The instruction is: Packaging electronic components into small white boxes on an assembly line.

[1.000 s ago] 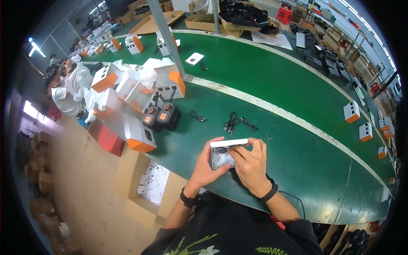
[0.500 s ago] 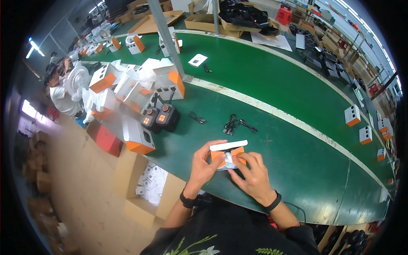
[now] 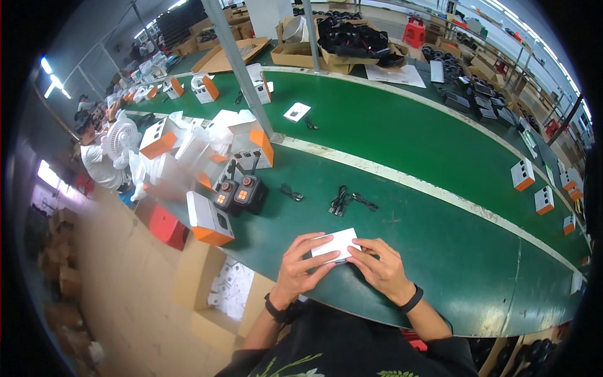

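A small carton [image 3: 336, 244] with its white lid lying flat is between my hands, near the front edge of the green workbench. My left hand [image 3: 304, 261] grips its left side, fingers across the lid. On the right side, my right hand [image 3: 380, 267] presses the lid's edge with bent fingers. The box's contents are hidden. Beyond it lie coiled black cables [image 3: 341, 201] and a smaller cable [image 3: 291, 192]. Two black handheld devices [image 3: 250, 193] with orange buttons and antennas stand to the left, beside a white and orange box [image 3: 209, 217].
Opened white and orange boxes with white wrapping [image 3: 195, 147] crowd the bench's left. A metal post [image 3: 242, 75] rises by the green conveyor belt [image 3: 377, 119]. Below the bench edge stands a cardboard box [image 3: 198, 276] of printed papers. More boxes [image 3: 521, 174] sit far right.
The carton's lid, raised before with orange inner flaps showing, is now folded down over the top. Both hands have shifted onto the lid and sides, and the view has tilted slightly.
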`<state>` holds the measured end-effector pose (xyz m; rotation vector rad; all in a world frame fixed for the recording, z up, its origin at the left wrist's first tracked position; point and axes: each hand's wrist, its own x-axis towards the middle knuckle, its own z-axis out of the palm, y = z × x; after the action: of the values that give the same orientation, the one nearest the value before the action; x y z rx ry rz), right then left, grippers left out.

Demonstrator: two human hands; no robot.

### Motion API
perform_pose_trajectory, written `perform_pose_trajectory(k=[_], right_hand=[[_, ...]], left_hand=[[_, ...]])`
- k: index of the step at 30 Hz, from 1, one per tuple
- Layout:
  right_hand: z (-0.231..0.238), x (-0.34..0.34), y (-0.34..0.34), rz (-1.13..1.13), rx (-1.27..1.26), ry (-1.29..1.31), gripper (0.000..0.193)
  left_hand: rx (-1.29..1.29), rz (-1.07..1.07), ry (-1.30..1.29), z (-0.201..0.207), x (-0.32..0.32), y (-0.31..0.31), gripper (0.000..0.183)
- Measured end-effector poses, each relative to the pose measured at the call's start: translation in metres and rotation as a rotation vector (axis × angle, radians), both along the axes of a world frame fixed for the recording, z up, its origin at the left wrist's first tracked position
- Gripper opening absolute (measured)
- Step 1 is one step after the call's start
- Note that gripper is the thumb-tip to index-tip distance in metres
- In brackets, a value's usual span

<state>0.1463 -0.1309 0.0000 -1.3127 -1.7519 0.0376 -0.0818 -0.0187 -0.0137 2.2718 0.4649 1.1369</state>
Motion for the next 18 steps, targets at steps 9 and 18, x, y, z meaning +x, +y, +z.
perform_pose_trajectory(k=[9,18], right_hand=[[0.015,-0.002,0.014,0.107,0.014,-0.150,0.030],[-0.002,-0.013,0.007,0.004,0.151,-0.170,0.033]], left_hand=[[0.036,-0.061,0.138,0.002,-0.026,0.006,0.043],[-0.041,-0.078,0.057,0.006,-0.017,0.004,0.036]])
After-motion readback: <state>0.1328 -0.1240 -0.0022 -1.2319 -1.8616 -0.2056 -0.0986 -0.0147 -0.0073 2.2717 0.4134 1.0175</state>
